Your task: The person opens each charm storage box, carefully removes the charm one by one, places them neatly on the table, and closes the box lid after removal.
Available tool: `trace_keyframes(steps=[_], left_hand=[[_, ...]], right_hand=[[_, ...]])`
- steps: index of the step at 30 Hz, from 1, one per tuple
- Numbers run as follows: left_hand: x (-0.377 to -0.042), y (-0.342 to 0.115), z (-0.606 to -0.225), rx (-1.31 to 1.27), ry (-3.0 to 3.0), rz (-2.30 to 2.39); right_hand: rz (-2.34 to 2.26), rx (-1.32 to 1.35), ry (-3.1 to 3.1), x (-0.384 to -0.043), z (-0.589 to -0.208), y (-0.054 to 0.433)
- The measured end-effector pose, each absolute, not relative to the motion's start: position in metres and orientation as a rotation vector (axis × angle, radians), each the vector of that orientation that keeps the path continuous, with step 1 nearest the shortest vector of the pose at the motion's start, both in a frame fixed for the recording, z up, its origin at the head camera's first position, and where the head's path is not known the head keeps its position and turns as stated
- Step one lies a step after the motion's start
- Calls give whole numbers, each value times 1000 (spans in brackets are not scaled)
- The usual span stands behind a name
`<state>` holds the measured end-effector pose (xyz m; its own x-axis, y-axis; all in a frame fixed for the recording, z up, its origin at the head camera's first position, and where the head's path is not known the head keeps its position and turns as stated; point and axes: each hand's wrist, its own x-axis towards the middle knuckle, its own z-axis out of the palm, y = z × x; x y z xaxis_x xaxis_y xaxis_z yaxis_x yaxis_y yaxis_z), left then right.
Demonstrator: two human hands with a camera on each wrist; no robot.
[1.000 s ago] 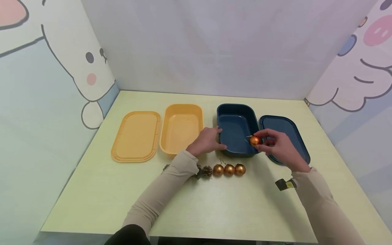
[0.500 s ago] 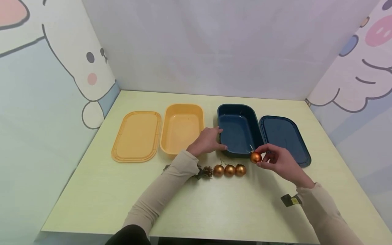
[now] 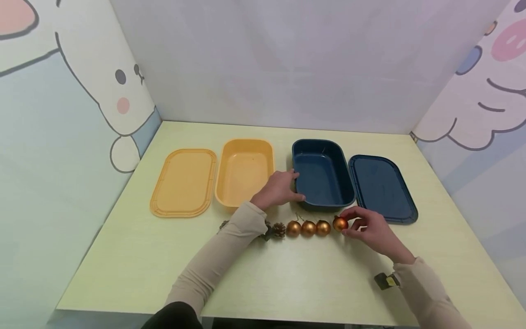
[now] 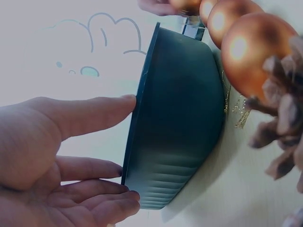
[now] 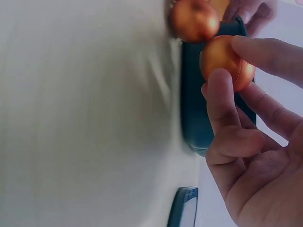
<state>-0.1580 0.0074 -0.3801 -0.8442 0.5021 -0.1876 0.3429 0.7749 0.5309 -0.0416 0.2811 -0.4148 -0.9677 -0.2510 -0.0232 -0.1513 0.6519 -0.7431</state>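
Note:
My right hand [image 3: 371, 230] pinches a shiny orange-copper Christmas ball [image 3: 340, 223] between thumb and fingers. The ball sits low over the table, at the right end of a row of three like balls [image 3: 308, 229]. In the right wrist view the held ball [image 5: 222, 61] overlaps the dark blue box. My left hand [image 3: 279, 188] touches the rim of that dark blue box [image 3: 302, 206] near its front left corner. Its thumb [image 4: 102, 116] looks straight in the left wrist view, fingertips at the rim. Pine cones [image 3: 278, 230] lie left of the balls, partly hidden by my left sleeve.
A yellow box [image 3: 244, 176] stands open left of the blue one, with a yellow lid [image 3: 183, 183] flat beside it. To the right lies a dark blue lid [image 3: 384, 187]. Walls with cartoon prints [image 3: 123, 91] flank the table [image 3: 263, 283].
My right hand has brought the Christmas ball from over the blue box's right front corner toward me, down beside the row of balls. The left hand stays in place.

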Motion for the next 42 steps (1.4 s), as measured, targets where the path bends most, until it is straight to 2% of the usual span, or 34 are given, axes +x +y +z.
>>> trace_keyframes(steps=[10, 42], left_hand=[[-158, 8, -380, 630, 2645, 727], [-157, 8, -378, 639, 2641, 703]], right_hand=[[-1120, -351, 2794, -48, -429, 280], [-1088, -266, 2743, -48, -430, 279]])
